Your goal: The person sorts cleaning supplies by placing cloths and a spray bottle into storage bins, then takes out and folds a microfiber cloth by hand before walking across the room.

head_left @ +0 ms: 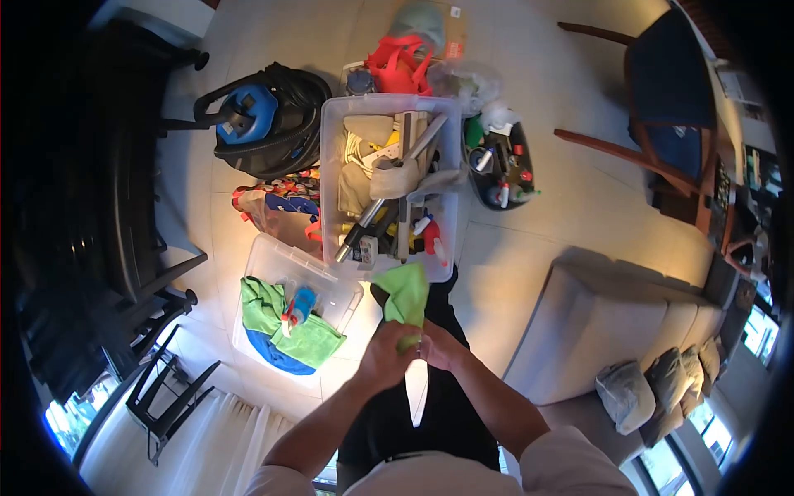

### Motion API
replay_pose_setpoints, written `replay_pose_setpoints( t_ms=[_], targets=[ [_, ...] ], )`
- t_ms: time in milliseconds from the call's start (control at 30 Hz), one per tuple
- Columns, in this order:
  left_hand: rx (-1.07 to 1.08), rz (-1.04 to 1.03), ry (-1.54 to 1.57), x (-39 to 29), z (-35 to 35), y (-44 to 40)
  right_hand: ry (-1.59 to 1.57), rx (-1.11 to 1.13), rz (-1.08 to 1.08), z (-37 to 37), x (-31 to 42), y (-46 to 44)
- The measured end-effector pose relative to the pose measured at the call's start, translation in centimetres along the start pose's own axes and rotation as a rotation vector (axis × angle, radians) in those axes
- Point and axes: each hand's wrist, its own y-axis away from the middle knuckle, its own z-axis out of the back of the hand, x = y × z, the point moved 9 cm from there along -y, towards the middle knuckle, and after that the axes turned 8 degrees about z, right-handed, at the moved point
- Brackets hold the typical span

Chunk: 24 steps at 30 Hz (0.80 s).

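Note:
My left hand [385, 355] is closed around the lower end of a green cloth [404, 293]. Against it, my right hand [442, 345] has its fingers closed at the same end of the cloth. The cloth spreads upward from my hands, its far edge close to the near wall of a large clear plastic bin [331, 178]. Inside the bin lie a grey metal and black tube [361, 231], beige cloth-like pieces and a red-and-white spray bottle [432, 238]. To the left, a clear lid [285, 258] carries folded green cloths [310, 343], a blue cloth and a blue bottle [303, 302].
A blue-and-black vacuum cleaner [248, 116] stands left of the bin, above a patterned bag [285, 211]. On the right is a black caddy [506, 165] of bottles. A red bag [399, 66] sits behind. A beige sofa [595, 331] and wooden chair [670, 91] flank the right.

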Motion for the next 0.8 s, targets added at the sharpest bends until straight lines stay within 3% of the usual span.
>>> replay_pose_setpoints(
  t_ms=[67, 100, 200, 267, 333, 400, 433, 533, 567, 600, 633, 667, 700, 767, 800],
  targets=[
    [0.069, -0.03, 0.109, -4.4, 0.4, 4.8, -0.077, 0.151, 0.187, -2.7, 0.0, 1.5],
    [0.118, 0.067, 0.109, -5.2, 0.8, 7.1, -0.176, 0.106, 0.299, -3.8, 1.4, 3.4],
    [-0.003, -0.018, 0.097, -6.9, 2.9, 11.5, -0.304, 0.085, 0.537, -4.8, 5.5, 10.3],
    [-0.027, 0.105, 0.164, -2.8, 2.8, 12.0, -0.161, -0.005, 0.642, -8.0, 8.6, 17.3],
    [-0.017, 0.233, 0.121, 0.8, 2.5, 11.2, -0.112, 0.043, 0.663, -7.5, 9.4, 22.2],
    [0.05, 0.192, -0.101, 6.5, 1.1, 9.5, -0.198, 0.067, 0.733, -6.3, 9.8, 27.2],
    [0.108, 0.198, -0.257, 8.2, 0.9, 8.8, -0.14, 0.019, 0.81, -6.3, 9.9, 30.2],
    [0.135, 0.32, -0.341, 12.6, 2.2, 8.2, 0.149, -0.056, 1.079, -8.4, 12.3, 41.1],
    [0.125, 0.313, -0.409, 13.8, 3.0, 8.0, 0.203, -0.074, 1.168, -8.7, 13.3, 45.4],
    [0.174, 0.14, -0.533, 13.9, 3.3, 8.1, 0.262, -0.088, 1.256, -9.4, 14.5, 49.7],
    [0.136, 0.146, -0.558, 15.3, 4.2, 8.0, 0.245, -0.039, 1.37, -11.2, 15.3, 54.4],
    [0.04, 0.328, -0.492, 17.0, 5.5, 8.3, 0.228, 0.013, 1.477, -12.0, 15.9, 58.3],
    [0.074, 0.275, -0.597, 15.7, 6.2, 8.7, 0.223, 0.014, 1.477, -10.1, 16.4, 59.9],
    [0.025, 0.375, -0.591, 15.7, 7.5, 9.4, -0.145, -0.053, 1.686, -2.7, 18.0, 63.8],
    [-0.026, 0.46, -0.583, 15.6, 8.2, 9.5, -0.145, 0.147, 1.64, -0.8, 18.6, 61.0]
  ],
)
